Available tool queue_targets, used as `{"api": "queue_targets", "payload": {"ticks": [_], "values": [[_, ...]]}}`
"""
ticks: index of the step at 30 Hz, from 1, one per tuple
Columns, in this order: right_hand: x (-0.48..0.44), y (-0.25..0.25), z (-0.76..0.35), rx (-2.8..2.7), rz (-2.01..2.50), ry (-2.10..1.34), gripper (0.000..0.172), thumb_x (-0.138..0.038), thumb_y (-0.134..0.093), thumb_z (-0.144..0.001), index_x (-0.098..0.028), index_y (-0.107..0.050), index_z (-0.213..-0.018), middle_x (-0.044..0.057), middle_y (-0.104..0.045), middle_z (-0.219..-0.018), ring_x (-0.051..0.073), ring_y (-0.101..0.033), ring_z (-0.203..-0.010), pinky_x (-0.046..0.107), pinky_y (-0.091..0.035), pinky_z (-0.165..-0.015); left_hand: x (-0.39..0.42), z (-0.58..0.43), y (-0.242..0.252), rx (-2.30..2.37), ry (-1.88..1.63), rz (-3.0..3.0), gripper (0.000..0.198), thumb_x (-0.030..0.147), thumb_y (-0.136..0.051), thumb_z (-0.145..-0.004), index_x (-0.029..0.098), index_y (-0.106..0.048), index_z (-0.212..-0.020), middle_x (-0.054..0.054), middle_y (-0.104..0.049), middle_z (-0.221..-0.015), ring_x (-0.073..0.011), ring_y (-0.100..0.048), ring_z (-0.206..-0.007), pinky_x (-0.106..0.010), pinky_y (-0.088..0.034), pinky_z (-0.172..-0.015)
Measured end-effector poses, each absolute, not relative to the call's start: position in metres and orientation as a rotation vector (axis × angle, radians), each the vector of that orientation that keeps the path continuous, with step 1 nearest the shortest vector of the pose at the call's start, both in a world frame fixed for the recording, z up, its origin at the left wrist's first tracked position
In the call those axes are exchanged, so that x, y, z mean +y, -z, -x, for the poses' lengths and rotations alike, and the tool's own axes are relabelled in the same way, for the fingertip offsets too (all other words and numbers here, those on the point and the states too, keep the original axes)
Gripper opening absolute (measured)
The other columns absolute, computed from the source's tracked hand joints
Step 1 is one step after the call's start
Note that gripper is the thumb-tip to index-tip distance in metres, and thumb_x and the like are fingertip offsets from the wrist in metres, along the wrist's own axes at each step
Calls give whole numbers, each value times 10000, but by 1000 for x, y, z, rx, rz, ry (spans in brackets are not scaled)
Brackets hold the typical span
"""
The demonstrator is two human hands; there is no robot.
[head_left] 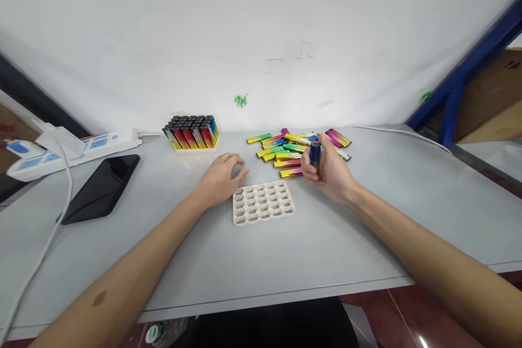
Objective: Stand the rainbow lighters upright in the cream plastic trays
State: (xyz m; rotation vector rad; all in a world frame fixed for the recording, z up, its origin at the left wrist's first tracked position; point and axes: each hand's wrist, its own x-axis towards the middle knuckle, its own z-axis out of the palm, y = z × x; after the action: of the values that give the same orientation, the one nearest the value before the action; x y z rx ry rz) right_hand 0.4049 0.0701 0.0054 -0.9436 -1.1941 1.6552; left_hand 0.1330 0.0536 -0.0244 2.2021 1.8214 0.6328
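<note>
My right hand [329,168] is closed around a dark blue shiny lighter [315,155], which stands upright in the fingers in front of the pile. Behind and beside it lies a loose heap of metallic lighters [286,163] in yellow, green, red, blue and pink. A white tray [264,222] with rows of oval slots lies flat between my hands, and no lighters stand in it. My left hand [220,178] rests at the tray's back left corner, thumb and fingers apart, holding nothing. Whether it touches the tray, I cannot tell.
A full block of upright lighters [191,133] stands in a white tray near the wall. At the left lie a black phone [101,187], a white power strip [98,142] and a white cable [67,196]. A cardboard box [485,98] sits beyond the blue frame [452,98] at right.
</note>
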Motion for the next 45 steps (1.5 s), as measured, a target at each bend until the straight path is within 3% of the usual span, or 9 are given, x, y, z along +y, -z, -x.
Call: {"api": "queue_targets", "payload": {"ticks": [11,19,27,30,34,37,40,43,45], "values": [[67,-9,-404,-1164,961,-1705,425,-485,-444,-955,-219,-447,-624,-50,-312,-531,93,-188,-450,225,-147,-417,54,-132,25,1814,-591,-2200,365,444,-451,-978,207,-617,-1199,-113,-607,-1416,-298,-515,-1369,-477,-405,-1176],[66,-4,-400,-1150,1038,-1654,546,-649,-487,-942,-199,-494,-633,-40,-355,-550,82,-251,-450,226,-168,-413,53,-133,22,1827,-559,-2186,374,440,-439,-979,204,-616,-1208,-113,-593,-1437,-287,-502,-1381,-464,-398,-1181],[60,-7,-398,-1234,1036,-1681,427,-434,-412,-965,-202,-479,-613,-37,-351,-532,91,-243,-454,236,-179,-439,52,-134,21,1822,-570,-2192,361,411,-452,-972,194,-619,-1207,-121,-605,-1410,-297,-498,-1376,-471,-391,-1181],[62,-5,-398,-1207,1015,-1628,430,-487,-445,-961,-203,-510,-644,-40,-359,-546,91,-257,-455,236,-173,-432,52,-135,23,1819,-593,-2204,352,401,-456,-971,187,-631,-1190,-124,-619,-1387,-304,-501,-1359,-484,-389,-1175],[64,1,-397,-1185,978,-1571,369,-548,-525,-931,-208,-612,-818,-21,-475,-670,121,-427,-554,247,-340,-474,49,-139,24,1756,-638,-2246,314,385,-463,-972,190,-648,-1136,-109,-658,-1317,-299,-517,-1298,-484,-403,-1147],[61,6,-394,-1349,982,-1499,220,-417,-604,-926,-226,-645,-1027,-7,-587,-812,165,-579,-782,308,-507,-724,44,-141,17,1673,-625,-2308,314,404,-462,-985,199,-655,-1123,-95,-690,-1238,-297,-533,-1253,-471,-426,-1099],[54,8,-392,-1669,1024,-1318,220,-388,-576,-979,-236,-620,-1132,11,-669,-928,200,-624,-943,380,-489,-900,34,-141,-1,1543,-541,-2341,391,532,-503,-982,216,-666,-1144,-75,-702,-1187,-283,-572,-1180,-434,-450,-1035],[46,6,-390,-1853,1056,-1117,239,-471,-505,-1025,-242,-570,-1036,6,-654,-868,207,-598,-877,387,-470,-837,19,-139,-22,1390,-347,-2361,645,702,-670,-828,249,-632,-1285,-67,-666,-1243,-306,-547,-1223,-430,-430,-1053],[41,3,-389,-1864,1063,-1078,314,-525,-426,-1048,-248,-517,-930,-13,-565,-769,192,-538,-781,366,-453,-761,10,-139,-31,1332,-164,-2365,851,704,-812,-667,254,-599,-1358,-77,-637,-1231,-330,-547,-1210,-432,-442,-1037]]}}
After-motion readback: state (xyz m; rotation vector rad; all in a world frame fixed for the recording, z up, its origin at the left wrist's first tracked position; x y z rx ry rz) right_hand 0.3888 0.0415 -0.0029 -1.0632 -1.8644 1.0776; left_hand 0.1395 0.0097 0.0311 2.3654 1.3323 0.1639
